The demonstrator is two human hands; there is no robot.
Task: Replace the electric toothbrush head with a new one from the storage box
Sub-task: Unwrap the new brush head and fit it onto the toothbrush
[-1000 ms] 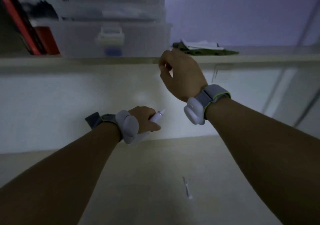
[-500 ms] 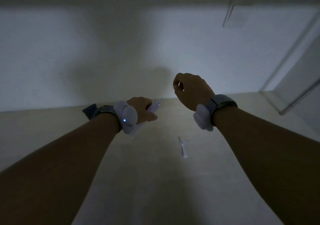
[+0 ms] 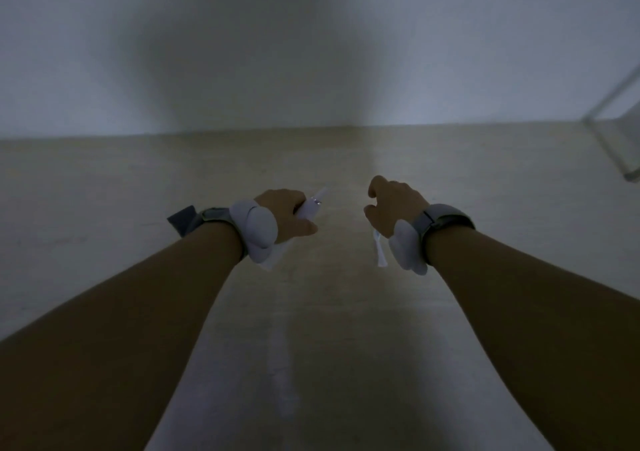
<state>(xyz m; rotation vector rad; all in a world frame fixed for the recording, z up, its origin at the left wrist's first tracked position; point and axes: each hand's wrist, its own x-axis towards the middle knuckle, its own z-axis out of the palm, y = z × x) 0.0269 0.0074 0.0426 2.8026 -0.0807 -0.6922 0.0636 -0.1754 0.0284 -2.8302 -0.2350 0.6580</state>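
My left hand (image 3: 287,213) is closed around the white electric toothbrush handle (image 3: 311,206). The handle's bare metal-tipped end points up and away from me. My right hand (image 3: 394,204) hovers to its right at the same height, with the fingers curled inward and its back toward me. What it pinches is hidden in this view. A white brush head (image 3: 380,253) lies on the pale wooden table (image 3: 311,329) just below my right wrist. The storage box is out of view.
A white wall (image 3: 311,52) rises behind the table. A clear plastic panel or stand (image 3: 620,145) sits at the far right edge. Both wrists wear grey bands with white pods.
The view dropped from the shelf with the storage box down to the table. My right hand came down from the shelf with a small pale sliver pinched in it. It is now level with my left.
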